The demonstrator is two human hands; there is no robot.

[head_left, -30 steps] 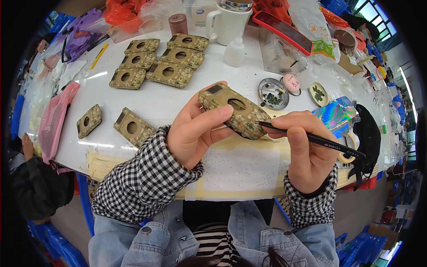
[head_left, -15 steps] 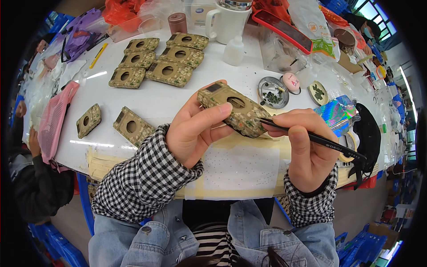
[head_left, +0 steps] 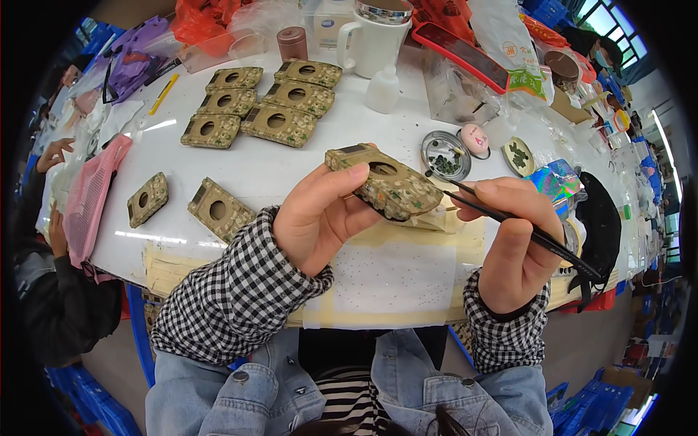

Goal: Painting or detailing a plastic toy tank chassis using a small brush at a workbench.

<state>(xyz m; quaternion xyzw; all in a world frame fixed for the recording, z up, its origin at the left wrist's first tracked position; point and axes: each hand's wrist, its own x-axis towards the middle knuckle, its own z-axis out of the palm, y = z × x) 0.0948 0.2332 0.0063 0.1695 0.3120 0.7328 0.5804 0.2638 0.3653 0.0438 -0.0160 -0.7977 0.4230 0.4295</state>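
My left hand (head_left: pixel 314 221) grips a camouflage-painted model tank hull (head_left: pixel 408 190) with a round hole in its top, thumb on the upper face and fingers along the side and beneath. The hull is tilted, its side turned partly toward me. Black tweezers (head_left: pixel 534 231) are pinched in my right hand (head_left: pixel 515 251), their tips close to the hull's right end; I cannot tell whether they hold a tiny part. Below both hands lies a white sheet with small dark specks (head_left: pixel 392 283), edged with yellowish tape.
Several matching hulls (head_left: pixel 278 122) stand at the far left, and two more (head_left: pixel 220 209) lie nearer. Right of centre are a round clear dish (head_left: pixel 445 166) of small dark green parts and an oval dish (head_left: pixel 518 157). A white mug (head_left: pixel 374 43) and dropper bottle (head_left: pixel 382 91) stand behind.
The tweezer tips have come away from the hull's surface to just beyond its right end. My left hand has rolled the hull, showing more of its side.
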